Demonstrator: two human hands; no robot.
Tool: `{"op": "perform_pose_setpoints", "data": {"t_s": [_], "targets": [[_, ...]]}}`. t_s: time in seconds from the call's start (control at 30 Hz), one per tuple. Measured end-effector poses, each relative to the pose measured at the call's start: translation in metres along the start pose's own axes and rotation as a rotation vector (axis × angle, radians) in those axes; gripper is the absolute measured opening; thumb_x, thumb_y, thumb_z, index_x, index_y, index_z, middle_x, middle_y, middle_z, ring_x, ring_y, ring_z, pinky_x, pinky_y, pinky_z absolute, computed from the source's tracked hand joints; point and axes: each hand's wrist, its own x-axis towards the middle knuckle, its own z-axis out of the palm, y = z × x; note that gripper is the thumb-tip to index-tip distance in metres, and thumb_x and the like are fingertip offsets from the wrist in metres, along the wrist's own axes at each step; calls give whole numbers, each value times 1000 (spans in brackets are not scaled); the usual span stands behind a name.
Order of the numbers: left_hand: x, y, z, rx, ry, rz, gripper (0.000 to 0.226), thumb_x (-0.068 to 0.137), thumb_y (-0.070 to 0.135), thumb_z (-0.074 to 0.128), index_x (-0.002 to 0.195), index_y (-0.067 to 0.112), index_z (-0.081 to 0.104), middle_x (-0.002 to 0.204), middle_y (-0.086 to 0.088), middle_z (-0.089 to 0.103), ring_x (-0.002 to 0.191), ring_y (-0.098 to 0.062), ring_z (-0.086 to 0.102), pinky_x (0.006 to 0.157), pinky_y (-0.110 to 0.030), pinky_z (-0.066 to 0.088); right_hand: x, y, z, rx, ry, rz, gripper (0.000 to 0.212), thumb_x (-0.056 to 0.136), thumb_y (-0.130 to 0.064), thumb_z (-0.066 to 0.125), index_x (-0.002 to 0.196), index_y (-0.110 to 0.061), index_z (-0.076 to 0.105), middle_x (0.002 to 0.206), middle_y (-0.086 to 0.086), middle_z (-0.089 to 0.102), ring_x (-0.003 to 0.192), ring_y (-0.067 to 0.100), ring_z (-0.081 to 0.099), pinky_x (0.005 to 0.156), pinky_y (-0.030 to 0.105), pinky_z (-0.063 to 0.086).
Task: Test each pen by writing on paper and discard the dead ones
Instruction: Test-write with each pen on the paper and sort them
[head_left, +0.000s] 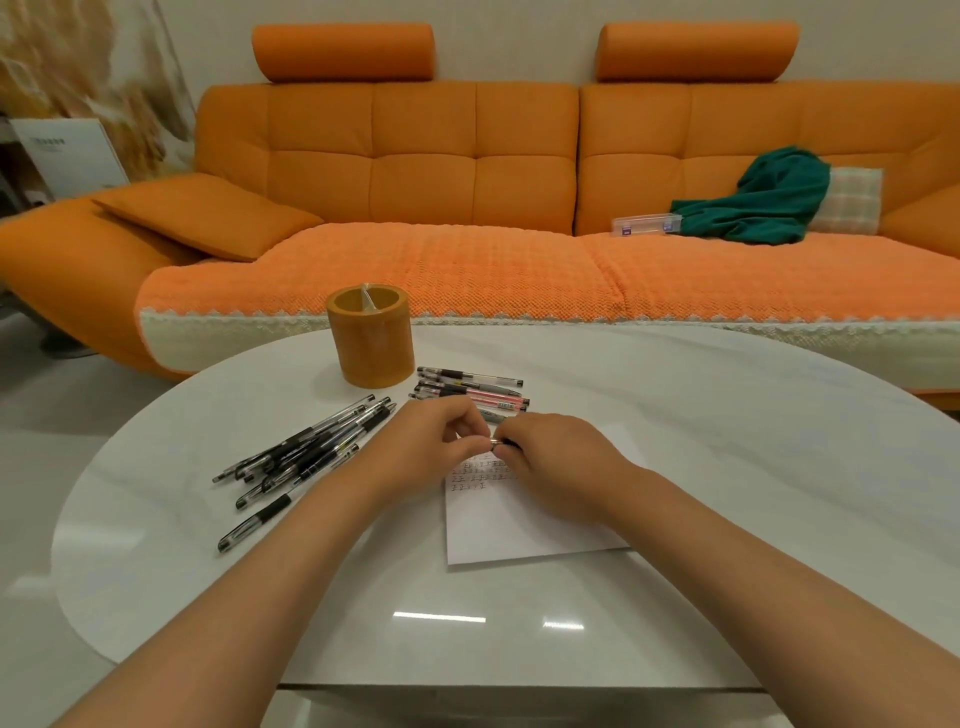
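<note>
Evidently both hands meet above the paper (519, 525): the left hand (436, 441) and right hand (550, 462) each have fingers pinching one pen (497, 442), probably at its cap. A sudden pull could fling the cap among the black pens (306, 452) left, or mix tested with untested pens (470, 389) beside the orange holder (371, 338).

We see a white glossy rounded table (727, 467). On it: an orange cylindrical holder (371, 340) near the far edge, a loose pile of black pens (306, 449) to the left, a smaller row of pens (470, 387) just right of the holder, and a white paper sheet (514, 525) with written marks, center.
</note>
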Motion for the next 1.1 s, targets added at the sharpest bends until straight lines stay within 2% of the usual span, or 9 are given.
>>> {"op": "perform_pose_setpoints", "data": {"t_s": [0.2,0.37,0.47,0.57,0.63,0.7,0.77,0.97,1.1], "targets": [[3,1,-1,-72,4,8,8,90,20,74,83,20,70,72,4,67,69,-15,62,62,-24,49,0,0,1,-12,93,-45,24,104,-36,39,89,-22,53,76,-5,57,70,21,52,62,38,42],[2,-1,-6,-44,-18,-12,7,89,22,75,83,20,71,74,6,67,71,-11,61,63,-25,49,1,-1,3,-77,86,-12,28,104,-46,35,97,-28,55,74,-5,59,70,21,53,60,36,40],[1,-5,-10,8,-47,-22,6,89,25,74,85,26,70,79,10,68,74,-6,61,67,-23,51,4,-3,1,-22,17,21,28,104,-45,36,114,-31,59,95,-7,68,89,19,61,65,34,41],[3,-12,-16,111,-48,-65,5,91,28,71,90,31,67,86,14,67,82,-5,62,73,-26,54,3,-3,2,101,-24,67,40,104,-33,36,144,-29,41,135,-4,60,118,19,56,88,38,46],[4,-17,-20,197,-73,-111,6,93,31,67,97,33,63,90,16,64,85,-5,60,72,-25,51,-1,-1,-1,213,-41,86,37,102,-19,35,137,-31,36,121,-5,59,100,17,54,79,39,42],[4,-19,-21,264,-128,-153,13,95,35,64,107,36,59,91,17,62,86,-5,59,71,-24,48,-1,1,-4,298,-37,84,31,98,-6,35,114,-32,41,95,-11,52,81,14,48,69,39,39],[4,-20,-21,307,-171,-159,15,94,38,64,109,39,58,93,17,62,87,-4,59,74,-25,50,2,4,-6,375,1,105,33,97,-1,36,100,-30,52,91,-14,47,80,10,47,70,32,39],[6,-20,-18,337,-181,-155,22,84,54,69,98,39,62,94,15,62,85,-5,59,74,-31,54,6,1,-10,972,-21,256,55,92,15,29,123,-13,64,100,8,58,84,18,62,71,30,52],[5,-19,-13,331,-191,-155,38,77,61,74,104,38,60,99,16,58,87,-3,56,72,-28,51,1,-2,-4,1111,-51,238,50,91,19,39,125,-9,60,82,-2,62,71,14,63,63,29,49]]}}
